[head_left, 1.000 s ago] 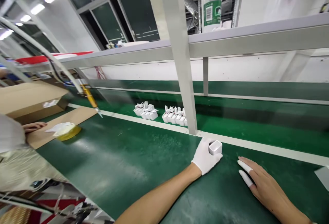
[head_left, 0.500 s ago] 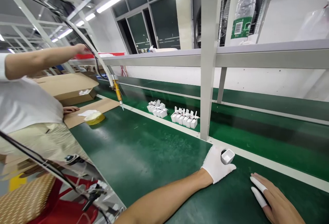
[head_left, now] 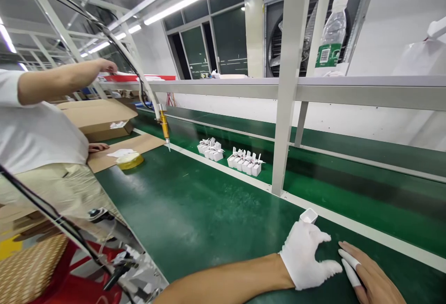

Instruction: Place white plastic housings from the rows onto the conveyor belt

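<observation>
1. White plastic housing (head_left: 308, 215): small, square-cornered, hollow shell with its open side up; stands on the green counter (head_left: 195, 215) beside the white strip, at the fingertips of the left hand.
2. Left hand (head_left: 308, 257): white glove, palm down on the counter, fingers spread, gripping nothing.
3. Right hand (head_left: 371, 278): bare, white finger cots (head_left: 348, 261) on two fingers, flat and open, just beside the left hand.

dark windows (head_left: 230, 39), ceiling strip lights (head_left: 181, 4), grey shelf frame (head_left: 292, 81), white wall (head_left: 393, 11).
</observation>
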Motion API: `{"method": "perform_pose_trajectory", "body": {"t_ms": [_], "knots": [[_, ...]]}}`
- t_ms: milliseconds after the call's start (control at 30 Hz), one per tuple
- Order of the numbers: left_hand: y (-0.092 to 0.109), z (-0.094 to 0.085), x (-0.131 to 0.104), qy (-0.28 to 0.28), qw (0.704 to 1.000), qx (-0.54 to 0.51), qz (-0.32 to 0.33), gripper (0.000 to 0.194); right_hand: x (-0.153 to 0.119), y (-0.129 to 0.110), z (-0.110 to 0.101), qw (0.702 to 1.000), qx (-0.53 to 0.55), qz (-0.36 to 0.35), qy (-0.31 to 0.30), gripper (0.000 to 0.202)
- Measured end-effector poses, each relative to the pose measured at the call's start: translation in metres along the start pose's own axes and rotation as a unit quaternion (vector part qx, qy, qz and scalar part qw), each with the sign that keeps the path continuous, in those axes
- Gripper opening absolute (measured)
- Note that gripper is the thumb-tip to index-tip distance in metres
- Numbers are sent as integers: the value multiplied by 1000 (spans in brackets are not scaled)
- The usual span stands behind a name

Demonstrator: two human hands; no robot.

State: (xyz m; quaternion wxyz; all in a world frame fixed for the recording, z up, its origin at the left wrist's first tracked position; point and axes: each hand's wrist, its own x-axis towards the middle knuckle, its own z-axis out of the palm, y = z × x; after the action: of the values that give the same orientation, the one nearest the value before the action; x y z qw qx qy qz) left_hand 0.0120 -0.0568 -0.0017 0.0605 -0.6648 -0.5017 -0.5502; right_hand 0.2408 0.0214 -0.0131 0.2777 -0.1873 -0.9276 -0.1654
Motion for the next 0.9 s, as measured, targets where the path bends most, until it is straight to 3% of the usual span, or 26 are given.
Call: {"method": "perform_pose_trajectory", "body": {"t_ms": [133, 233, 333, 667, 900], "knots": [[3, -6, 7, -116, 993, 12, -26, 51, -3, 0, 2, 999, 30, 18, 0, 49], [8, -17, 20, -254, 967, 23, 28, 26, -9, 1, 6, 998, 39, 30, -28, 56], [13, -24, 29, -341, 935, 34, 92, 28, -16, 2, 9, 996, 41, 41, -65, 63], [13, -19, 19, -402, 912, 15, 80, 25, -24, 3, 14, 986, 78, 97, -107, 65], [9, -20, 20, -397, 913, 25, 85, 25, -7, -2, 10, 991, 81, 91, -46, 56]]}}
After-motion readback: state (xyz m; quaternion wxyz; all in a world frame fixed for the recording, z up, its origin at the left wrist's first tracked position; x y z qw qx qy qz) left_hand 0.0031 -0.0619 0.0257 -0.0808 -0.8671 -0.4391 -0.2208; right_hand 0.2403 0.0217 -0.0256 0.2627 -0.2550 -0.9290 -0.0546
